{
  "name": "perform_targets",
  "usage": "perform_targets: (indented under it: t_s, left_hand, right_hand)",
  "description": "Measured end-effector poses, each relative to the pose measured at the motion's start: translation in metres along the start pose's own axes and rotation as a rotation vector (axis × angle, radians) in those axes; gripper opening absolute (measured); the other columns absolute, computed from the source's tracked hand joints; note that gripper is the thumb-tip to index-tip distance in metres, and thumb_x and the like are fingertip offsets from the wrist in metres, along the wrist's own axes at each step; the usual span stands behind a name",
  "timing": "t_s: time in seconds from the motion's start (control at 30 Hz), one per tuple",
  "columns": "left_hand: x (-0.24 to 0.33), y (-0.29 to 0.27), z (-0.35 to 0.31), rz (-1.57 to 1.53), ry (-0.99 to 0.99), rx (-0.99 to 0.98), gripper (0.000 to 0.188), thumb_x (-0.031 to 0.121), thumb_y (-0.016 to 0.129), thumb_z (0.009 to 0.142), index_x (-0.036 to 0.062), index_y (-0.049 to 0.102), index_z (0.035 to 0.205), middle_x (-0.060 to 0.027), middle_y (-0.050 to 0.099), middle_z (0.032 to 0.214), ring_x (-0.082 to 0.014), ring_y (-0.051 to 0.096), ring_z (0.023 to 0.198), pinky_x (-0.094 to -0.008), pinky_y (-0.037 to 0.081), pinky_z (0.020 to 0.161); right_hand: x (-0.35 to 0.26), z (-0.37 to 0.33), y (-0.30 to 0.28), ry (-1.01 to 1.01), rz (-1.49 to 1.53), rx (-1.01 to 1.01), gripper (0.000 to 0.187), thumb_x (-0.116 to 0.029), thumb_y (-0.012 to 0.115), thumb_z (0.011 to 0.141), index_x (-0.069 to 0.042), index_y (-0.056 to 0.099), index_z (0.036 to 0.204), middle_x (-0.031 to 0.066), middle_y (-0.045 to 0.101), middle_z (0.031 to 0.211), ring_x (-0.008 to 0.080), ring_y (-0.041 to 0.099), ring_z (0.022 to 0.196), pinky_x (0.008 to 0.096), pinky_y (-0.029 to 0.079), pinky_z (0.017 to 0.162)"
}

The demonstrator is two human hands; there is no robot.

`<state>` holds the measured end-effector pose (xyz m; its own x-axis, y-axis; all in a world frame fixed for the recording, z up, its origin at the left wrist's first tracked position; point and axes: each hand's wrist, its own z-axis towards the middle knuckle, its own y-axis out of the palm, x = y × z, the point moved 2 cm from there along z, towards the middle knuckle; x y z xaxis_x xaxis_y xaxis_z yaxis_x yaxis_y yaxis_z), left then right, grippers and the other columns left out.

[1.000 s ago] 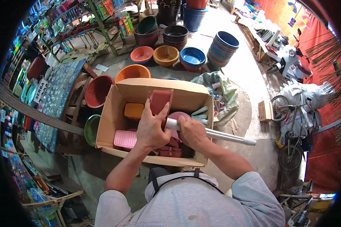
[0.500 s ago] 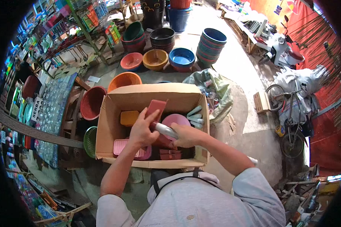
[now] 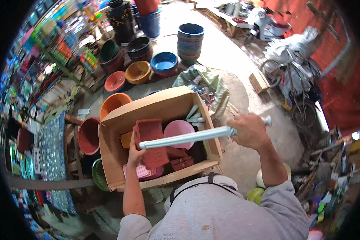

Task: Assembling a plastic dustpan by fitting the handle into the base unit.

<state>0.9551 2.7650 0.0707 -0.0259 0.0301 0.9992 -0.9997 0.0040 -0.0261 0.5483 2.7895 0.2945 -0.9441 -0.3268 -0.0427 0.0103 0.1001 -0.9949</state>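
My right hand [image 3: 248,130] is closed in a fist around a long pale grey tube [image 3: 188,138], gripping it near its right end. A short stub of the tube shows past my knuckles at 2 o'clock. The rest runs leftward at 9 o'clock, lying level over the open cardboard box [image 3: 116,128]. Whether the tube touches anything inside the box, I cannot tell from this angle.

My left hand [image 3: 135,154] is inside the box, fingers pressed on the left edge of a dark red rectangular tray [image 3: 150,132] that stands tilted. The tube's left end crosses in front of this tray and hides a strip of it. My fingertips are partly masked by the tray edge, so how firm the hold is stays unclear.

In the box, right of the tray: a round pink lid or plate [image 3: 180,128], its lower half cut off by the tube. Below it lie dark red pieces [image 3: 182,162] in shadow, shape hard to make out. At 7 o'clock in the box sits a pink slotted piece [image 3: 142,172], partly under the tray. An orange item [image 3: 126,140] peeks out behind the tray, mostly hidden. Pale tubes [image 3: 194,116] lean in the far right corner.

Outside the box, 10 to 12 o'clock: coloured plastic basins [image 3: 138,72] on the floor, and a stack of dark blue basins [image 3: 190,40]. At 1 o'clock lies a grey-green sack [image 3: 212,82], contents unreadable. My grey shirt [image 3: 228,212] blocks the near floor.
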Motion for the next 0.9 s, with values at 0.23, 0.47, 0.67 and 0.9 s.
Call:
perform_targets:
  t_s: [0.23, 0.47, 0.67, 0.9]
  left_hand:
    - [-0.056, 0.049, 0.022, -0.931, -0.855, 0.003, 0.064, 0.041, 0.076, 0.070, 0.0092, 0.050, 0.119, -0.0145, 0.053, 0.111, -0.0317, 0.051, 0.104, -0.0541, 0.036, 0.096]
    - [-0.060, 0.083, 0.019, -0.806, -0.484, 0.378, 0.022, 0.009, 0.065, 0.083, 0.0178, 0.054, 0.099, 0.0025, 0.058, 0.084, -0.0136, 0.058, 0.071, -0.0264, 0.050, 0.062]
    - [-0.011, 0.096, -0.015, -0.480, 0.209, 0.299, 0.034, 0.003, 0.064, 0.082, 0.0061, 0.051, 0.113, -0.0062, 0.056, 0.107, -0.0168, 0.056, 0.095, -0.0290, 0.046, 0.079]
    - [0.001, 0.103, -0.063, -0.215, 0.336, 0.078, 0.052, 0.027, 0.059, 0.087, 0.0056, 0.035, 0.128, -0.0088, 0.044, 0.122, -0.0215, 0.047, 0.113, -0.0339, 0.038, 0.095]
  right_hand:
    - [-0.066, -0.033, -0.021, -0.185, -0.521, 0.514, 0.001, -0.014, 0.057, 0.071, -0.013, 0.057, 0.072, 0.0006, 0.051, 0.068, 0.0160, 0.052, 0.071, 0.0319, 0.041, 0.067]
    - [-0.008, -0.077, 0.084, 0.346, -0.236, 0.279, 0.008, -0.012, 0.062, 0.070, -0.013, 0.060, 0.077, 0.0048, 0.058, 0.083, 0.0227, 0.053, 0.085, 0.0388, 0.038, 0.075]
    - [0.013, -0.139, 0.258, 0.722, 0.121, -0.363, 0.025, -0.020, 0.063, 0.066, -0.016, 0.069, 0.090, 0.0140, 0.066, 0.091, 0.0310, 0.063, 0.089, 0.0412, 0.051, 0.071]
    - [-0.005, -0.192, 0.339, 0.920, 0.464, -0.338, 0.045, -0.039, 0.076, 0.058, -0.014, 0.067, 0.094, 0.0138, 0.065, 0.097, 0.0335, 0.060, 0.095, 0.0445, 0.048, 0.082]
